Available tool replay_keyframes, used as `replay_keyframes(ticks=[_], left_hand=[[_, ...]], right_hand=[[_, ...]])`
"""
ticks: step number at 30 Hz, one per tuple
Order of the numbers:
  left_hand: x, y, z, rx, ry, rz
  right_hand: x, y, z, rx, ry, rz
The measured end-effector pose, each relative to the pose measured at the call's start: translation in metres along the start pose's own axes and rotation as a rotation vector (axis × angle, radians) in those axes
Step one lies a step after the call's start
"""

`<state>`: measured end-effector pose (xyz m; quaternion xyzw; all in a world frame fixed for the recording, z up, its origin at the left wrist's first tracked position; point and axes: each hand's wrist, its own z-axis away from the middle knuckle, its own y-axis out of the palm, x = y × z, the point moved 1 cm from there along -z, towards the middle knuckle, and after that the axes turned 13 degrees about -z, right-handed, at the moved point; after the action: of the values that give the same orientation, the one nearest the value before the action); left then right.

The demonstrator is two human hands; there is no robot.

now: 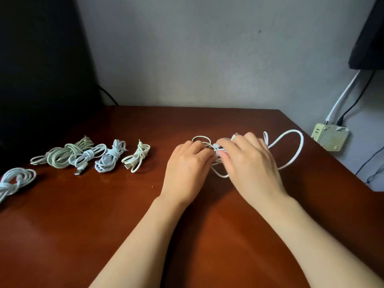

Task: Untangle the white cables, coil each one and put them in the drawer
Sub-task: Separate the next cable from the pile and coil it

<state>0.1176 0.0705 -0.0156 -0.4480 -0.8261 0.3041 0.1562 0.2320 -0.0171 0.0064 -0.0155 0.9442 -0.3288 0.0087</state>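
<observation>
White cable tangle [291, 146] gripped by left hand [187, 169] and right hand [251, 163], on table [104, 215]

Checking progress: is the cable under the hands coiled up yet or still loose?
Still loose. The cable trails a wide open loop on the table beside the right hand; the left hand covers the rest.

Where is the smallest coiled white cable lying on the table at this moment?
In the head view, the smallest coiled cable lies left of centre on the table, at the right end of the row of coils, between the bluish coil and the left hand.
</observation>
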Motion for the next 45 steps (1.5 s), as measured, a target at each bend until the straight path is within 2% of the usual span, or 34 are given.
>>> replay_keyframes(ticks=[3, 8, 13, 17, 20, 22, 25, 27, 29, 32, 35, 39, 45], left_hand=[[0.000, 0.007, 0.002, 0.055, -0.018, 0.000], [0.003, 0.009, -0.002, -0.022, -0.117, -0.013], [0.013, 0.014, 0.002, 0.025, -0.206, -0.058], [0.020, 0.011, 0.002, 0.025, -0.398, -0.105], [0.012, 0.007, 0.000, 0.064, -0.533, 0.035], [0.004, -0.002, -0.002, 0.050, -0.465, 0.228], [-0.008, -0.016, -0.004, 0.105, -0.157, 0.400], [-0.018, -0.021, -0.003, 0.226, 0.005, 0.365], [-0.028, -0.019, 0.000, 0.380, 0.078, 0.312], [-0.037, -0.007, 0.004, 0.622, 0.134, 0.244], [-0.040, 0.004, 0.002, 0.740, 0.216, 0.133], [-0.033, 0.020, -0.005, 0.717, 0.205, -0.122], [0.007, 0.050, -0.032, 0.756, 0.044, -0.296]], right_hand=[[-0.008, -0.003, -0.002, -0.130, 0.010, -0.145], [-0.003, -0.011, -0.002, -0.372, -0.023, -0.243], [-0.006, -0.027, -0.003, -0.645, 0.071, -0.314], [-0.009, -0.033, -0.001, -0.728, 0.065, -0.308], [-0.014, -0.030, -0.002, -0.755, 0.126, -0.310], [-0.019, -0.030, -0.004, -0.772, 0.179, -0.313], [-0.024, -0.031, -0.003, -0.790, 0.210, -0.307], [-0.025, -0.031, -0.003, -0.792, 0.215, -0.302], [-0.024, -0.031, -0.002, -0.784, 0.208, -0.307], [-0.018, -0.031, -0.001, -0.767, 0.166, -0.324], [-0.012, -0.030, -0.001, -0.761, 0.112, -0.341], [-0.014, -0.032, -0.001, -0.776, 0.083, -0.341], [-0.027, -0.035, -0.002, -0.804, 0.117, -0.330]])
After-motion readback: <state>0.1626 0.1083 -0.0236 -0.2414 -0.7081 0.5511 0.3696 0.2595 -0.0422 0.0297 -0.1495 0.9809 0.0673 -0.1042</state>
